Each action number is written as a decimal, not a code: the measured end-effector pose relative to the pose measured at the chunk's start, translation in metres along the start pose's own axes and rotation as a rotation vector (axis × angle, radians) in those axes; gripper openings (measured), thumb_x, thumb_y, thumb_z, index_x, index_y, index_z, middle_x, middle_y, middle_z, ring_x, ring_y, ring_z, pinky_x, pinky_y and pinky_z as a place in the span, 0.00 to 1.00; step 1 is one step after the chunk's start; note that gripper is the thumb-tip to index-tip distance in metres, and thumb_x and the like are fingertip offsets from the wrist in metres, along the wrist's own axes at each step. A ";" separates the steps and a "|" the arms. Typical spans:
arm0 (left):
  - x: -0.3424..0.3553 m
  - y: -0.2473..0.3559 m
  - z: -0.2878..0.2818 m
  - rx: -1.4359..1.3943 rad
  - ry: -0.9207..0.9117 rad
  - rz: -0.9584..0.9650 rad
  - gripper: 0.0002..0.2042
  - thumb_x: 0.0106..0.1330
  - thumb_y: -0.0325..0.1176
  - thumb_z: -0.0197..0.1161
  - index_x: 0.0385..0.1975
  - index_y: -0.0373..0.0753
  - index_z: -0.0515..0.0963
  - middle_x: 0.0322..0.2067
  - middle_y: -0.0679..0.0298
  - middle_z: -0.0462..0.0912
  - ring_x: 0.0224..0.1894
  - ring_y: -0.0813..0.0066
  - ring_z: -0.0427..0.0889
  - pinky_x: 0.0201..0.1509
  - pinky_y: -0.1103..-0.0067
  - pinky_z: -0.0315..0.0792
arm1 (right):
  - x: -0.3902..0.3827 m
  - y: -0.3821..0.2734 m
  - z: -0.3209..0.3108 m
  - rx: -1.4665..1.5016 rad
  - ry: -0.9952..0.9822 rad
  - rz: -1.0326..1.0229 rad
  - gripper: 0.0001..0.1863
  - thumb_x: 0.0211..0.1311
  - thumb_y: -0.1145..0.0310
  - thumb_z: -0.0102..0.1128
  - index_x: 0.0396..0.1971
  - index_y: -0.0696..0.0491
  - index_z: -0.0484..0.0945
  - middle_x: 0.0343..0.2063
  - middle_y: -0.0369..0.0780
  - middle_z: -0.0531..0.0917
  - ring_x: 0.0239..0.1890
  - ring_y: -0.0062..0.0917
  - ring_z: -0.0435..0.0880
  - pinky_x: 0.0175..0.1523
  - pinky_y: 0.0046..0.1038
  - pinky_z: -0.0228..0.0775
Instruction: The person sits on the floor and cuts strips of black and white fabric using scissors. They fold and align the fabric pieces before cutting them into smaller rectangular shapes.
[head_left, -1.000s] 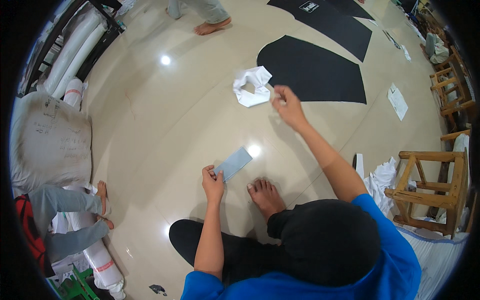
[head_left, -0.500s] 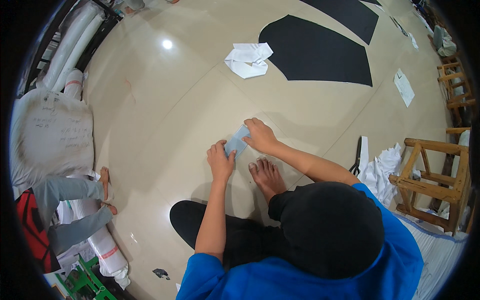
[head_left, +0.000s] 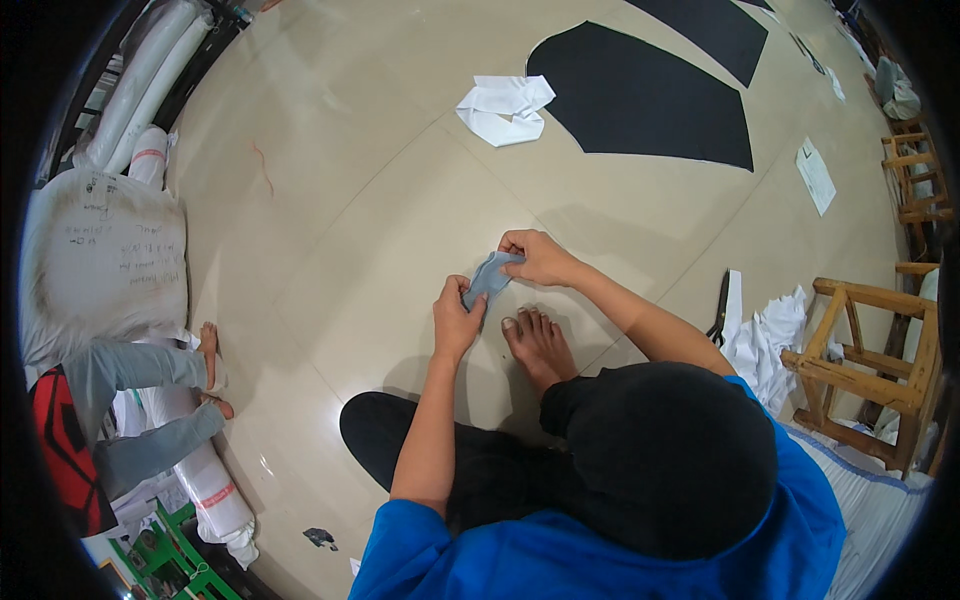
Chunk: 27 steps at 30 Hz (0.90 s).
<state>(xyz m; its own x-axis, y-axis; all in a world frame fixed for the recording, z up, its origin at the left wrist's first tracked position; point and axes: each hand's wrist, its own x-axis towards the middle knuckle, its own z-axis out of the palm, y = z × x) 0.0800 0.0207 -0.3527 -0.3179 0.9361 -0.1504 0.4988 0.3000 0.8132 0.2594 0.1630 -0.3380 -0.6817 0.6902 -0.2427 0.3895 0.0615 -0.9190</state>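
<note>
A small light grey-blue piece of fabric (head_left: 490, 279) is stretched between my two hands, just beyond my bare foot. My left hand (head_left: 458, 314) pinches its near left end, thumb on top. At the far right end, my right hand (head_left: 540, 258) grips it between thumb and fingers. The piece looks creased and bent along its length. Whether it touches the floor, I cannot tell. Ahead lie a folded white strip (head_left: 503, 108) and a large black cut panel (head_left: 640, 100), the strip overlapping the panel's left edge.
Scissors (head_left: 720, 310) and crumpled white cloth (head_left: 770, 335) lie right, beside a wooden stool (head_left: 870, 365). A white paper piece (head_left: 816, 177) is farther off. Wrapped rolls (head_left: 215, 500) line the left, where another person's legs (head_left: 150, 370) stretch out. A green stool (head_left: 165, 555) stands lower left.
Both hands have lifted and shifted slightly right with the fabric. It lay flat and smooth before; now it is bent and creased, and my fingers have closed round its ends.
</note>
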 end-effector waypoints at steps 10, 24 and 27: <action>0.000 0.016 -0.009 0.378 0.317 0.431 0.13 0.49 0.21 0.65 0.36 0.39 0.77 0.38 0.60 0.75 0.45 0.59 0.75 0.53 0.66 0.67 | -0.013 -0.033 -0.024 -0.206 0.188 -0.485 0.10 0.49 0.84 0.58 0.30 0.54 0.81 0.45 0.42 0.82 0.52 0.39 0.77 0.57 0.36 0.70; 0.002 -0.005 -0.001 0.234 0.279 -0.046 0.12 0.60 0.39 0.70 0.33 0.37 0.78 0.28 0.61 0.76 0.32 0.63 0.77 0.36 0.69 0.72 | -0.038 0.017 0.004 -0.160 0.301 -0.200 0.08 0.57 0.77 0.63 0.37 0.55 0.77 0.38 0.44 0.79 0.42 0.39 0.83 0.46 0.37 0.75; 0.000 -0.007 0.006 0.320 0.284 -0.045 0.14 0.59 0.42 0.71 0.32 0.39 0.78 0.29 0.62 0.77 0.34 0.62 0.78 0.38 0.67 0.72 | -0.037 0.022 0.008 -0.244 0.294 -0.237 0.08 0.58 0.76 0.64 0.36 0.56 0.77 0.38 0.44 0.79 0.41 0.40 0.83 0.45 0.37 0.75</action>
<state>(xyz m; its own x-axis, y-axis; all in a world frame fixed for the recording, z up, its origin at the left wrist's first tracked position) 0.0813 0.0196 -0.3611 -0.5323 0.8464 0.0149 0.6897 0.4233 0.5875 0.2884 0.1331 -0.3522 -0.5783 0.8100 0.0969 0.4026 0.3866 -0.8297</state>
